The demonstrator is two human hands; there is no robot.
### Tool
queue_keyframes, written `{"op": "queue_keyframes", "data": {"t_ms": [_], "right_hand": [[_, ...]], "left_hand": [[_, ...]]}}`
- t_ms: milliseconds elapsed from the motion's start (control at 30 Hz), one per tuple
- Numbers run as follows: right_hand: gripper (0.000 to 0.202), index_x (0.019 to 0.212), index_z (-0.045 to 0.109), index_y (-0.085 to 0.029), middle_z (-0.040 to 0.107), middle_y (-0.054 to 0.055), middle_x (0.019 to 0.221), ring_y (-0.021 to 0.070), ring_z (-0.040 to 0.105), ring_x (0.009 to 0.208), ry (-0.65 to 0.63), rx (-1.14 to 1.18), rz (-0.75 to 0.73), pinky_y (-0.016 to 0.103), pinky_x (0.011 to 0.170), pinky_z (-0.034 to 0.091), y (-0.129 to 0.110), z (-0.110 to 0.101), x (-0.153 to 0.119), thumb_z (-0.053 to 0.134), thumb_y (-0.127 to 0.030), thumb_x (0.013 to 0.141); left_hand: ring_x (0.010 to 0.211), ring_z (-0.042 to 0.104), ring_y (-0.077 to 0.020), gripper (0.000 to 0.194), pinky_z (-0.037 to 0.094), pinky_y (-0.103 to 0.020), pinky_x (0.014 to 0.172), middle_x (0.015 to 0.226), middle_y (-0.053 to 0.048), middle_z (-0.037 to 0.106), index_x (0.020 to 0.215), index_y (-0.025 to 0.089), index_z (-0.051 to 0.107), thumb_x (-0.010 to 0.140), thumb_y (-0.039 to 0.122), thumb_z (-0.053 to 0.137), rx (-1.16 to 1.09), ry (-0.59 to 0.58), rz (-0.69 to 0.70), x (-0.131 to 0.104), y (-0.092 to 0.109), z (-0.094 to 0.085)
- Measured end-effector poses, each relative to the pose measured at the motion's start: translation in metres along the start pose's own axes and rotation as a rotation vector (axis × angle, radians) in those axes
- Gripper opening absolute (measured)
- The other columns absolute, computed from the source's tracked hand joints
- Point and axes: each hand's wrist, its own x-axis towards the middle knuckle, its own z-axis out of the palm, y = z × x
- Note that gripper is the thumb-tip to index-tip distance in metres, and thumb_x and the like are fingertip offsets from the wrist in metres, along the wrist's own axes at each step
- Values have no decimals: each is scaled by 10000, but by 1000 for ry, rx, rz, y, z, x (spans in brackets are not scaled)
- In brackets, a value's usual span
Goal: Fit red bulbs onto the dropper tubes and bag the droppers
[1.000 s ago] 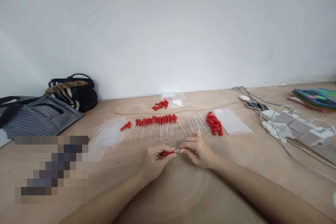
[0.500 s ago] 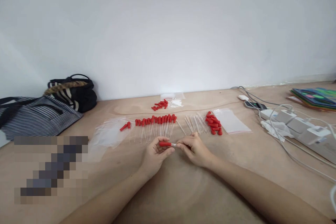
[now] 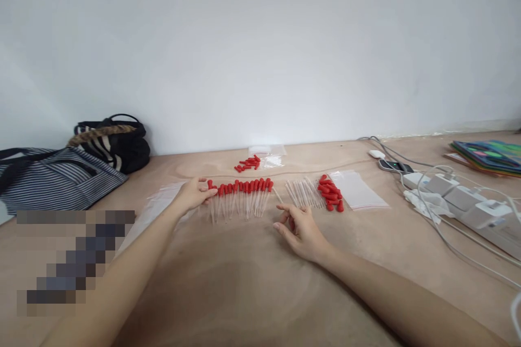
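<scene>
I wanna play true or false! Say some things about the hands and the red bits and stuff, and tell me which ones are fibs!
1. The left hand is at the left end of the row of red-capped droppers. True.
2. The right hand is squeezing a red bulb. False: its thumb and forefinger are apart, with no bulb between.
3. Loose red bulbs lie to the right of the clear tubes. True.
4. The finely striped bag is on the right. False: that bag is on the left.
5. Smaller red pieces lie nearer the wall. True.
</scene>
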Motion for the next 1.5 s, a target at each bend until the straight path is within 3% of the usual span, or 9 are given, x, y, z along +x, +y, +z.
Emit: {"op": "queue_keyframes", "data": {"t_ms": [367, 567, 667, 800, 1000, 1200, 1333, 1400, 1500], "right_hand": [[257, 1070, 465, -164, 604, -4, 738, 99, 508, 547, 12, -78, -58, 332, 748, 287, 1, -1, -1, 461, -247, 827], [123, 810, 593, -181, 613, 6, 681, 136, 536, 646, 74, -298, 7, 321, 699, 219, 6, -6, 4, 480, -228, 801], [132, 734, 601, -186, 629, 19, 706, 152, 539, 677, 83, -433, 104, 321, 683, 205, 11, -8, 12, 491, -236, 788], [168, 765, 602, -176, 649, 62, 786, 209, 560, 771, 27, -545, 226, 353, 714, 236, 13, -6, 31, 507, -314, 780], [332, 772, 643, -129, 660, 154, 803, 272, 591, 787, -147, -661, 437, 474, 808, 265, 8, 2, 69, 463, -407, 794], [183, 755, 658, -124, 666, 166, 812, 260, 612, 752, -236, -653, 464, 507, 857, 258, 6, 9, 86, 482, -175, 755], [192, 790, 647, -116, 655, 174, 863, 285, 587, 844, -250, -643, 384, 497, 864, 257, -4, 6, 79, 460, -135, 750], [210, 878, 619, -93, 627, 201, 944, 307, 542, 940, -227, -652, 338, 485, 858, 257, -9, 2, 70, 449, -149, 767], [195, 894, 577, -97, 625, 181, 917, 288, 522, 940, -162, -639, 230, 461, 839, 255, -11, -6, 52, 412, -141, 801]], "left_hand": [[451, 589, -191, 520, 385, -238, 481, 408, 57, 553, 1000, 107, 538, 554, 326, 692, 281, 43, 39, 15, -7, 3], [686, 599, -217, 202, 358, -234, 559, 629, -21, 629, 768, 164, 603, 642, 320, 629, 425, 173, 86, 14, -23, -22], [720, 579, -214, 193, 354, -225, 581, 719, -25, 635, 753, 159, 620, 642, 315, 646, 472, 206, 103, 13, -42, -33], [695, 561, -172, 250, 363, -200, 597, 755, -3, 631, 839, 134, 614, 652, 293, 662, 464, 166, 130, 13, -59, -37], [678, 574, -165, 170, 373, -204, 600, 662, 18, 620, 811, 142, 598, 669, 232, 622, 432, 122, 138, 14, -58, -33], [638, 571, -206, 169, 384, -266, 597, 575, 3, 557, 841, 162, 588, 699, 207, 509, 395, 200, 136, 8, -51, -33], [602, 559, -173, 245, 422, -271, 605, 629, 12, 531, 919, 166, 526, 699, 264, 480, 110, 220, 141, -10, -39, -18], [601, 555, -150, 257, 442, -266, 611, 657, 17, 534, 840, 175, 496, 643, 330, 550, -213, 132, 155, -26, -29, 0], [645, 556, -141, 309, 441, -257, 628, 680, 15, 554, 737, 181, 479, 559, 363, 654, -397, 16, 224, -57, -11, 33]]}}
